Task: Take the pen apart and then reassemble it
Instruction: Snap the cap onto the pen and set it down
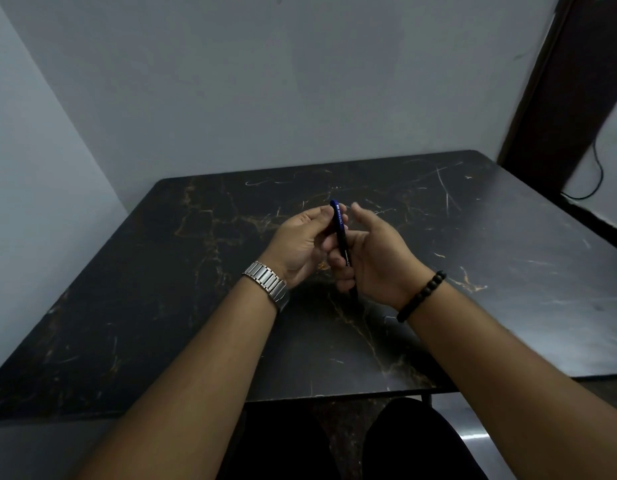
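A dark blue pen (340, 230) with white lettering is held nearly upright above the middle of the black marble table (161, 306). My left hand (300, 244) pinches its upper part, close to the blue cap end. My right hand (376, 261) wraps its lower fingers around the pen's lower part, while its forefinger and thumb stay spread. The pen's bottom tip pokes out below my right hand. The pen looks whole; my fingers hide any joint.
A metal watch (267, 282) is on my left wrist and a black bead bracelet (421, 296) on my right. Grey walls stand close behind and left of the table. A dark door frame (556, 98) and a black cable (591, 181) are at the right.
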A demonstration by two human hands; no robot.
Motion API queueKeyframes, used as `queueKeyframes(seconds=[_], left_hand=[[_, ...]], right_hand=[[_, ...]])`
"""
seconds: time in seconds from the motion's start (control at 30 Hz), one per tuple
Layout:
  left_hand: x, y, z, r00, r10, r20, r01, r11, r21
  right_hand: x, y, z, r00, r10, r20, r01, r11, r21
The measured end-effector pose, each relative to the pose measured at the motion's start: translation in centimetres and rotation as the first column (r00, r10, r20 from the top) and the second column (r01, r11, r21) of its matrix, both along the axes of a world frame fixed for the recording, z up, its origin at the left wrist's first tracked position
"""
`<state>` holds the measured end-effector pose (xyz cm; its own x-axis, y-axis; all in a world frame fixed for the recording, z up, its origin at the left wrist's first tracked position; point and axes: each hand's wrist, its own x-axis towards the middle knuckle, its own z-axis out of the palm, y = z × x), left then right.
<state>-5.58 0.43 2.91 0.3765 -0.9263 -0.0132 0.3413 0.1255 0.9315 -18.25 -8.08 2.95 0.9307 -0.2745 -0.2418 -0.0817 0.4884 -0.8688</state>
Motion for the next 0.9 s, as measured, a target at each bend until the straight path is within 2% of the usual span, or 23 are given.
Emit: queueKeyframes(seconds=[0.1, 0.2, 0.53, 0.77, 0.9], left_hand=[[-0.2, 0.0, -0.1, 0.999, -0.042, -0.005, 0.042, 0.998, 0.037], [-0.2, 0.0, -0.3, 0.998, -0.054, -0.012, 0.055, 0.996, 0.067], [0.5, 0.2, -1.3, 0.994, -0.095, -0.044, 0.099, 0.992, 0.079], [0.1, 0.3, -1.0, 0.996, -0.086, -0.030, 0.088, 0.994, 0.070], [0.1, 0.1, -0.8, 0.995, -0.089, -0.054, 0.092, 0.994, 0.056]], right_hand=[[0.1, 0.1, 0.7, 0.996, 0.085, -0.018, -0.083, 0.991, 0.100], [0.3, 0.3, 1.3, 0.993, 0.104, -0.059, -0.093, 0.982, 0.166], [0.8, 0.7, 2.1, 0.964, 0.140, -0.228, -0.107, 0.982, 0.153], [1.0, 1.0, 2.3, 0.959, 0.103, -0.263, -0.060, 0.985, 0.164], [1.0, 1.2, 2.3, 0.964, 0.019, -0.265, 0.022, 0.989, 0.149]])
